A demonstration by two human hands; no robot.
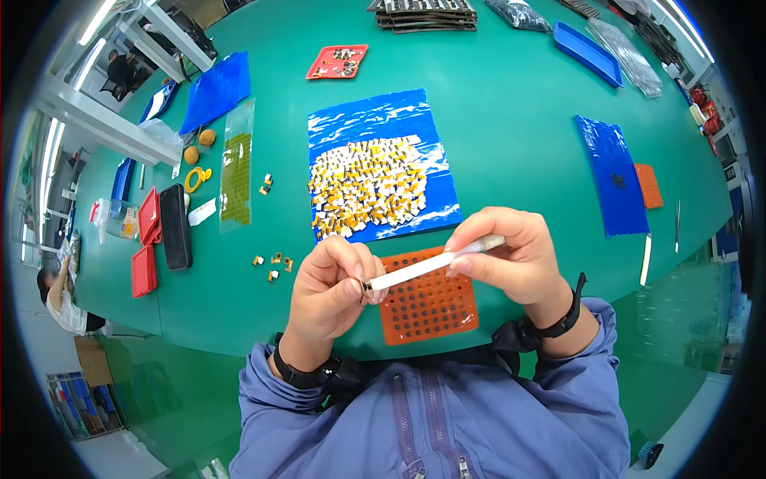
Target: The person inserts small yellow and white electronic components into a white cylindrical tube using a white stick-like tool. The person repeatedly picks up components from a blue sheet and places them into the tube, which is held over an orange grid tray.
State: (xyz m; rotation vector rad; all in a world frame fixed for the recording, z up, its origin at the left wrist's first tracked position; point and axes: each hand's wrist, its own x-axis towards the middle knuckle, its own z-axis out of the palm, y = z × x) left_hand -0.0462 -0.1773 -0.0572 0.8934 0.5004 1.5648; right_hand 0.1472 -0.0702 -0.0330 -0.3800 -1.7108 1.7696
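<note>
My right hand (511, 254) pinches a white pen-like stick (415, 270) between thumb and fingers, slanting down to the left. Closed at its lower end, my left hand (335, 281) pinches a small dark-and-gold part (366, 286), which meets or nearly meets the stick's tip. Beneath both hands lies an orange tray (431, 326) with rows of dark round pieces in it; the hands and stick cover its upper edge. Beyond it, a blue sheet (375, 112) carries a large heap of small white-and-amber flex circuit pieces (367, 185).
Several loose pieces (274, 262) lie left of the tray. Further left are a film strip (237, 172), a black case (175, 227), red boxes (144, 270) and yellow scissors (195, 177). A red dish (337, 62) sits far back. At right are a blue sheet (610, 176) and tweezers (677, 227).
</note>
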